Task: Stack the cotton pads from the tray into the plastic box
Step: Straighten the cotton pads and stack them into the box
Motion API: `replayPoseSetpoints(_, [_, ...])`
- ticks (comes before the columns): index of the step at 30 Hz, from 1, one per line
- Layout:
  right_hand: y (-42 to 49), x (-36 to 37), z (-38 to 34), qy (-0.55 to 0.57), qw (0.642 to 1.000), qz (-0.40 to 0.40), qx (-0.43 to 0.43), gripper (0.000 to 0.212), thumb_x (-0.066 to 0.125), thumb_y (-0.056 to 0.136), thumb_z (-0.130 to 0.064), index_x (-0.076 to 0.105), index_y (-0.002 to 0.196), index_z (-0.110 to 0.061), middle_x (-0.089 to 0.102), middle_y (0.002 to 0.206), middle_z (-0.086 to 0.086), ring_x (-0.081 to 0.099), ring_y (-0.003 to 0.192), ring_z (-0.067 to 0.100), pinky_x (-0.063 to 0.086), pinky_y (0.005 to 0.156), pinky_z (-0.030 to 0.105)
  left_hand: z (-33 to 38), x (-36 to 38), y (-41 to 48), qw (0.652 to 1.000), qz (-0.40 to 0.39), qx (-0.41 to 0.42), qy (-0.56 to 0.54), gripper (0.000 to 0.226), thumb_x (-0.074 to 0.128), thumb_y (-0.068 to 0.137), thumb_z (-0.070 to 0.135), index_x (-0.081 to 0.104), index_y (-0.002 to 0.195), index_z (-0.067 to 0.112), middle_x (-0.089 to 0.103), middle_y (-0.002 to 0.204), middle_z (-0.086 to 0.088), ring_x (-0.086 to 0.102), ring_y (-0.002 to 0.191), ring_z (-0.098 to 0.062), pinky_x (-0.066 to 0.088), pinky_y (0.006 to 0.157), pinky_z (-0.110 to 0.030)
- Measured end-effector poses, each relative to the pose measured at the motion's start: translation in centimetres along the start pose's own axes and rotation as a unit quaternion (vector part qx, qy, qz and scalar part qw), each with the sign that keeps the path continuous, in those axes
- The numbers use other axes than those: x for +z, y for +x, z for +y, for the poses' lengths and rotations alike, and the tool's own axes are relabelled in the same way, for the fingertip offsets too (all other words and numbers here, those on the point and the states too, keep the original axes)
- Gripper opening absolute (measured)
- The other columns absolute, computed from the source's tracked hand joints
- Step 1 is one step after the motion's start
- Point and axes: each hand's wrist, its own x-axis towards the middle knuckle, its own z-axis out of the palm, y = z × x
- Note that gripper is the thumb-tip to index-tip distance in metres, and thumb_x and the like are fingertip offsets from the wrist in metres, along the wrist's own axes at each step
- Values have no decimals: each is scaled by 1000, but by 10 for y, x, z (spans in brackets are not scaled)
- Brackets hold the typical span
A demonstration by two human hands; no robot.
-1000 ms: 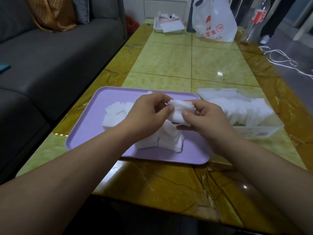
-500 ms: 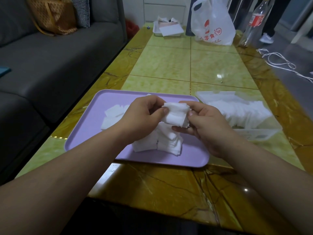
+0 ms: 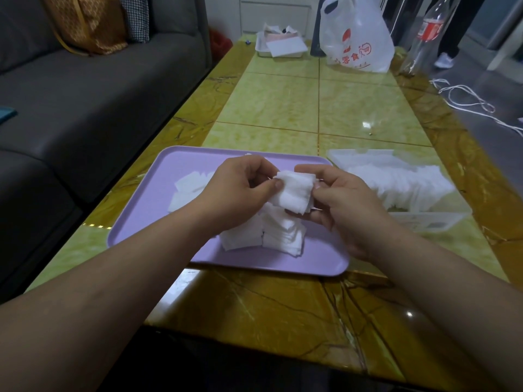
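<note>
The yellow-green marble tabletop (image 3: 283,108) carries the lilac tray (image 3: 147,216), with the clear plastic box (image 3: 430,222) just beside its right edge and a row of pads already standing in it. A loose pile of cotton pads (image 3: 280,236) lies on the tray, and above it my left hand (image 3: 235,190) and right hand (image 3: 348,205) each pinch one side of a small stack of pads (image 3: 295,193) between thumb and fingers. Compared with a second ago the stack is still over the tray, no nearer the box, but my right forefinger no longer lies across its face and its edges look squarer.
</note>
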Motion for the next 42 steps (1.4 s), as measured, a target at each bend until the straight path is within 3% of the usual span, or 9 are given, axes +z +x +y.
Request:
replayPoseSetpoints(4, [-1,-2,-2,33,999,-26,-2,36,45,97,6,66,124,-7,69,122,22,73,101,33,62,83,48,-1,3,1,1000,15,-9,-12,3,73,92,21,72,91,19,76,80,-5,71,74,-24,57,68,-36])
replayPoseSetpoints(9, [-1,-1,7,-73,994,-25,-79,32,59,98,2,67,124,-17,74,107,12,75,98,24,62,87,44,4,4,-1,1000,12,-12,-18,4,72,92,21,71,93,17,76,78,-3,72,70,-16,54,64,-26])
replayPoseSetpoints(16, [3,-6,16,-152,980,67,-107,21,59,98,-16,66,113,-30,71,97,19,73,94,38,62,84,56,2,-21,-6,970,-146,24,191,39,66,82,11,72,110,36,65,104,22,58,88,13,39,69,-2])
replayPoseSetpoints(19, [3,-6,19,-180,975,66,-111,28,57,98,-23,61,120,-39,71,95,16,71,95,42,60,86,57,-1,-11,-6,965,-143,27,217,34,68,85,14,75,113,33,67,107,15,60,95,1,39,71,1])
replayPoseSetpoints(25, [6,-11,22,-141,983,78,-88,29,53,103,-12,61,128,-26,66,118,11,71,103,24,64,83,42,-8,-5,1,974,-109,53,191,19,65,94,15,80,103,25,75,94,8,67,89,-8,52,81,-20])
replayPoseSetpoints(29, [8,-11,22,-137,981,105,-83,31,52,104,-13,59,131,-26,68,120,6,72,104,22,63,85,40,-8,-10,3,988,-47,63,129,16,64,95,15,78,100,22,72,90,15,63,87,0,42,70,-5])
replayPoseSetpoints(32, [9,-11,22,-135,981,114,-79,34,54,104,-14,56,137,-23,66,125,5,70,106,21,63,85,39,-8,-13,4,995,-28,45,80,18,62,97,18,77,101,27,73,93,14,64,84,3,47,70,-8])
replayPoseSetpoints(36, [11,-11,21,-125,984,103,-75,29,58,101,-12,62,129,-21,73,116,7,73,102,25,62,89,48,-5,-11,1,999,-32,15,-4,19,64,97,16,75,105,29,76,93,10,69,81,-4,59,76,-30])
replayPoseSetpoints(42, [13,-15,18,-126,984,106,-73,22,61,98,-7,69,110,-24,77,103,7,74,99,29,60,92,54,6,-15,1,996,-17,4,-89,11,67,97,13,74,103,19,75,84,4,63,66,-7,55,64,-27])
